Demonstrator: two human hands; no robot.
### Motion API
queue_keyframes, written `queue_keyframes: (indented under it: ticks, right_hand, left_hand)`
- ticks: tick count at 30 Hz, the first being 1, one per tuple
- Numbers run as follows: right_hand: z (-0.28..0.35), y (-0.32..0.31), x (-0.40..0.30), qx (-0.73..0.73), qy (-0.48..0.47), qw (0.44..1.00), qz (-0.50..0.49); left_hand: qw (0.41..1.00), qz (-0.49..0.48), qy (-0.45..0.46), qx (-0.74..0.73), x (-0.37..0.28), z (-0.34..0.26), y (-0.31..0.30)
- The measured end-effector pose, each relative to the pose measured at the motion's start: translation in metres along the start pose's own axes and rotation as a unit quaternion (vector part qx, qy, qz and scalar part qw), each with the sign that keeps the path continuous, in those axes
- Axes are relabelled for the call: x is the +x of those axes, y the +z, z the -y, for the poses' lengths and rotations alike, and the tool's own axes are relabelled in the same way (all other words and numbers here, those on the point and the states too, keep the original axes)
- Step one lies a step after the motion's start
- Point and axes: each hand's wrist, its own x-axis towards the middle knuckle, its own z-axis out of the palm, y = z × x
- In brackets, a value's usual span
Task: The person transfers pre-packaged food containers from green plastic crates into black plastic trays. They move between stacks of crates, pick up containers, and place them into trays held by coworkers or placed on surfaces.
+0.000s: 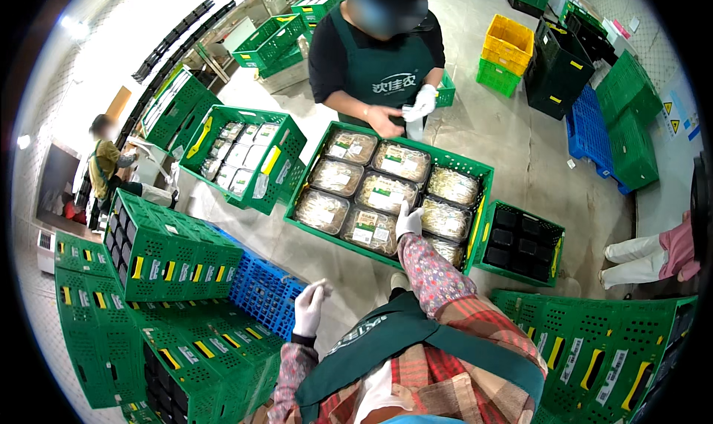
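Note:
My right hand [409, 221], in a white glove, reaches into a large green plastic crate [483, 201] in front of me. Its fingers touch the edge of a film-covered black tray of sprouts [384, 192] in the middle column; whether they grip it cannot be told. Several more labelled trays sit in rows around it, including a tray of paler sprouts [445, 219] right of my hand. My left hand [311, 310], also gloved, hangs over the floor with loosely bent fingers and nothing visible in it, near a blue plastic pallet [264, 296].
Across the crate stands a co-worker [379, 61] in a green apron, hands over its far edge. A crate of packed trays [284, 131] is at left, a crate of black trays [558, 234] at right. Green crate stacks [184, 268] flank me. Another person [663, 251] is at far right.

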Motion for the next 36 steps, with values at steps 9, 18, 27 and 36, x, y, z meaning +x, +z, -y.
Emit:
queue_keyframes:
  ticks: [9,18,27,36]
  right_hand:
    - [-0.021,-0.085,0.04,0.12,-0.136,0.983,-0.012]
    - [-0.058,-0.268,-0.003,0.232,-0.109,0.965,-0.055]
    - [0.026,-0.264,-0.042,0.318,-0.114,0.936,-0.099]
    - [0.304,-0.009,-0.111,0.213,-0.246,0.945,-0.014]
  left_hand:
    - [0.962,0.128,-0.159,-0.18,0.217,-0.008,0.1]
    - [0.882,0.043,-0.305,-0.357,0.394,0.093,0.224]
    - [0.97,0.171,-0.004,-0.173,0.284,-0.015,0.096]
    - [0.986,-0.077,0.061,-0.132,0.434,-0.038,-0.315]
